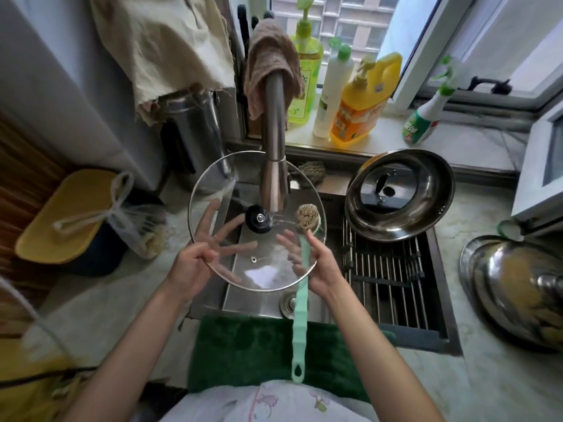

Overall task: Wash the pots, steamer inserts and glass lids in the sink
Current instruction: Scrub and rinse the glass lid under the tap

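Note:
A round glass lid (231, 190) with a black knob (259, 218) is held flat over the sink (262, 303), right under the faucet spout (275, 178). My left hand (195, 266) grips its near-left rim, fingers spread beneath the glass. My right hand (320, 266) holds a green-handled dish brush (300, 300) at the lid's right edge, and its brown bristle head (308, 215) rests on the glass. A steel pot with another glass lid inside (399, 193) sits on the drying rack (387, 269). More steel cookware (515, 293) lies on the counter at right.
Detergent bottles (356, 108) and a spray bottle (426, 114) line the windowsill behind the sink. A steel canister (195, 129) stands back left. A yellow-lidded bin with a plastic bag (76, 220) is on the left. A green towel (262, 351) hangs over the front edge.

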`<state>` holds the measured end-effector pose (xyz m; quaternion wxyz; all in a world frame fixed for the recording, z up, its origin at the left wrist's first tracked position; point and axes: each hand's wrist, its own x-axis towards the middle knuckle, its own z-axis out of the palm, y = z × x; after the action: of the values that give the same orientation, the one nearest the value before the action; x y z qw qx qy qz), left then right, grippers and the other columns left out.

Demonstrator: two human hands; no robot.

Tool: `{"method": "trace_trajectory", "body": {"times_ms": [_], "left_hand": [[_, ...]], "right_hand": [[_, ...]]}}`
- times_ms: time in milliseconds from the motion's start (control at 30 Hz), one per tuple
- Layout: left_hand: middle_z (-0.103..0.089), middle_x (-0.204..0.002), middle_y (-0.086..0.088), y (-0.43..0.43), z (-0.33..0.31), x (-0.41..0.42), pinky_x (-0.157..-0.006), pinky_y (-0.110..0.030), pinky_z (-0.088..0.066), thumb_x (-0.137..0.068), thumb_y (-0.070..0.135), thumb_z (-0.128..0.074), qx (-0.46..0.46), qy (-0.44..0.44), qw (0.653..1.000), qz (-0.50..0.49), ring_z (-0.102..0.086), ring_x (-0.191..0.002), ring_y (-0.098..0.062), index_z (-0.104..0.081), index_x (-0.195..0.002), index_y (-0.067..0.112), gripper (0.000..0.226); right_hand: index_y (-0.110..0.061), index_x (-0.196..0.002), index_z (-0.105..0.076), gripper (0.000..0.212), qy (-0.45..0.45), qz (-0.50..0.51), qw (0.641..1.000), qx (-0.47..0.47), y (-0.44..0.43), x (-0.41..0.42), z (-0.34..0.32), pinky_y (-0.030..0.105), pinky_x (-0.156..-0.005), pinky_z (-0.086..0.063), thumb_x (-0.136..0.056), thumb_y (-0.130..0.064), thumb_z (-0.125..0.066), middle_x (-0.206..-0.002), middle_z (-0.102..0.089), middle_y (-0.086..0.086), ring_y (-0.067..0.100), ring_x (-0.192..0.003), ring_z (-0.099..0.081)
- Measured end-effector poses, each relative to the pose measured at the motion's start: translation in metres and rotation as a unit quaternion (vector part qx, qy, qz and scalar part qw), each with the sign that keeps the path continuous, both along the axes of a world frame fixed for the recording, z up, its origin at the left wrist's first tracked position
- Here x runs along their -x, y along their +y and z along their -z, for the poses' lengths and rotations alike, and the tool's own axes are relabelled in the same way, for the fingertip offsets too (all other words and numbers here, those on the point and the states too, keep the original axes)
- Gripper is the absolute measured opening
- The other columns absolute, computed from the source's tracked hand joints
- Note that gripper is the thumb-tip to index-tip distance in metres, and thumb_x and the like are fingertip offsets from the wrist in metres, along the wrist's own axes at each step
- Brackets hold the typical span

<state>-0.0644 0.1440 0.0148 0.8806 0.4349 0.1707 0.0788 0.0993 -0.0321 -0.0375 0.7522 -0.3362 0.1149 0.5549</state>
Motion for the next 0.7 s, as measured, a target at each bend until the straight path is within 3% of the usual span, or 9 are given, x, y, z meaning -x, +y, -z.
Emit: {"method": "trace_trajectory", "body": {"times_ms": [67,167,233,300,367,433,500,600,700], "left_hand": [[-0.054,-0.135,-0.015,0.003,0.002,-0.01,-0.068,-0.048,-0.057,-0.07,0.004,-0.057,-0.013,0.061,0.997,-0.053,-0.066,-0.1,-0.039,-0.035,-0.144,0.026,0.08],[-0.059,-0.126,-0.021,0.005,0.006,-0.033,-0.057,-0.025,-0.055,-0.088,-0.002,-0.045,-0.148,0.239,0.938,-0.201,-0.07,-0.084,-0.021,-0.051,-0.123,0.01,0.038],[-0.048,-0.14,-0.014,0.003,0.017,-0.049,-0.083,-0.035,-0.052,-0.088,0.012,-0.052,-0.433,0.359,0.8,-0.209,-0.056,-0.115,-0.026,-0.042,-0.135,0.015,0.048],[-0.021,-0.155,-0.015,-0.011,0.034,-0.066,-0.11,-0.048,-0.027,-0.091,0.025,-0.045,-0.67,0.395,0.623,-0.085,-0.021,-0.142,-0.031,-0.022,-0.149,0.021,0.062],[0.002,-0.158,-0.02,-0.036,0.042,-0.085,-0.116,-0.051,-0.002,-0.096,0.036,-0.029,-0.738,0.4,0.543,0.012,0.002,-0.146,-0.034,-0.006,-0.151,0.019,0.063],[0.01,-0.158,-0.013,-0.064,0.048,-0.096,-0.118,-0.05,0.003,-0.097,0.041,-0.02,-0.729,0.36,0.576,0.079,0.011,-0.146,-0.028,0.003,-0.15,0.018,0.063],[0.018,-0.156,0.001,-0.083,0.05,-0.09,-0.118,-0.044,0.006,-0.099,0.043,-0.016,-0.747,0.244,0.592,0.178,0.015,-0.145,-0.016,0.009,-0.149,0.029,0.058],[0.014,-0.156,0.008,-0.057,0.047,-0.08,-0.117,-0.041,0.009,-0.095,0.05,-0.006,-0.793,0.182,0.533,0.23,0.01,-0.145,-0.011,0.01,-0.147,0.036,0.056],[-0.031,-0.153,-0.007,-0.018,0.043,-0.102,-0.118,-0.046,0.002,-0.099,0.043,-0.016,-0.817,0.291,0.468,0.17,-0.021,-0.144,-0.023,-0.015,-0.151,0.025,0.055]], "right_hand": [[-0.001,-0.113,-0.065,0.043,0.001,0.016,1.0,-0.022,-0.004,-0.001,-0.005,0.02,-0.062,-0.041,-0.083,-0.032,-0.062,-0.124,-0.062,0.017,0.014,-0.069,-0.051],[0.003,-0.111,-0.056,0.035,-0.022,0.026,0.999,0.004,-0.018,0.0,-0.014,0.012,-0.038,-0.033,-0.082,-0.015,-0.047,-0.112,-0.067,0.018,0.005,-0.045,-0.043],[0.001,-0.104,-0.053,0.028,-0.025,0.046,0.998,0.028,-0.028,0.008,-0.022,0.009,-0.03,-0.022,-0.083,-0.006,-0.037,-0.092,-0.071,0.015,0.001,-0.035,-0.033],[0.0,-0.1,-0.052,0.028,-0.014,0.066,0.996,0.052,-0.035,0.016,-0.022,0.009,-0.027,-0.019,-0.087,-0.003,-0.027,-0.073,-0.069,0.009,0.001,-0.031,-0.029],[0.0,-0.099,-0.052,0.029,-0.006,0.08,0.994,0.072,-0.037,0.023,-0.022,0.01,-0.027,-0.018,-0.088,-0.002,-0.025,-0.067,-0.066,0.008,0.001,-0.03,-0.028],[0.0,-0.092,-0.051,0.027,-0.016,0.097,0.992,0.079,-0.037,0.025,-0.021,0.01,-0.027,-0.017,-0.087,-0.002,-0.025,-0.057,-0.058,0.004,0.001,-0.031,-0.027],[-0.002,-0.087,-0.05,0.024,-0.027,0.112,0.989,0.091,-0.04,0.024,-0.021,0.01,-0.027,-0.018,-0.085,-0.001,-0.026,-0.051,-0.049,0.0,0.001,-0.031,-0.027],[0.0,-0.089,-0.052,0.026,-0.009,0.12,0.989,0.089,-0.048,0.021,-0.019,0.01,-0.026,-0.018,-0.075,-0.002,-0.031,-0.067,-0.065,0.01,0.001,-0.031,-0.026],[0.0,-0.085,-0.05,0.024,0.013,0.119,0.99,0.071,-0.05,0.02,-0.02,0.009,-0.026,-0.016,-0.066,-0.004,-0.034,-0.082,-0.068,0.022,0.001,-0.029,-0.026]]}}
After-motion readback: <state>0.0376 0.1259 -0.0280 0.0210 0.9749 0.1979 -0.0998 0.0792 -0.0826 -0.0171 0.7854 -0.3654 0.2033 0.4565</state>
